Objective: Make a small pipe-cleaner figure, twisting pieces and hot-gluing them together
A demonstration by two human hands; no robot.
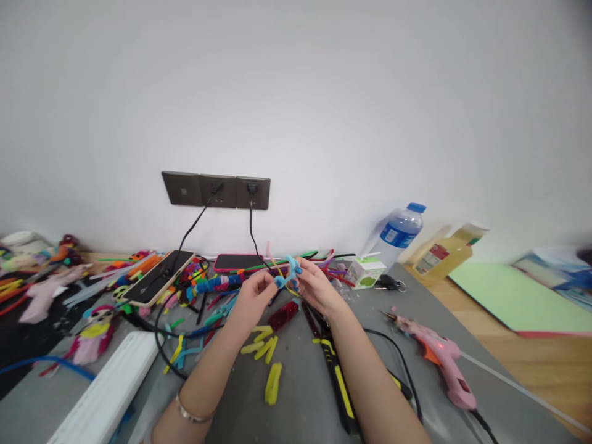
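Note:
Both hands meet above the middle of the grey mat [305,407]. Between them is a light blue fuzzy pipe cleaner [293,266], bent into a curved shape. My left hand [253,299] is closed, its thumb and index finger pinching the lower left end of the piece. The fingers of my right hand [315,287] close on the other side, partly hiding it. Below the hands lie several short yellow pipe cleaner pieces [272,383] and a dark red handle [283,316]. A tool with black and yellow handles [338,376] lies partly under my right forearm.
To the right rest a pink glue gun [439,357], a small white-green box [366,271], a water bottle [401,234] and a yellow bottle [441,254]. On the left are a phone [160,279], a white strip [108,391] and tangled pipe cleaners. Black cords run from wall sockets [216,191].

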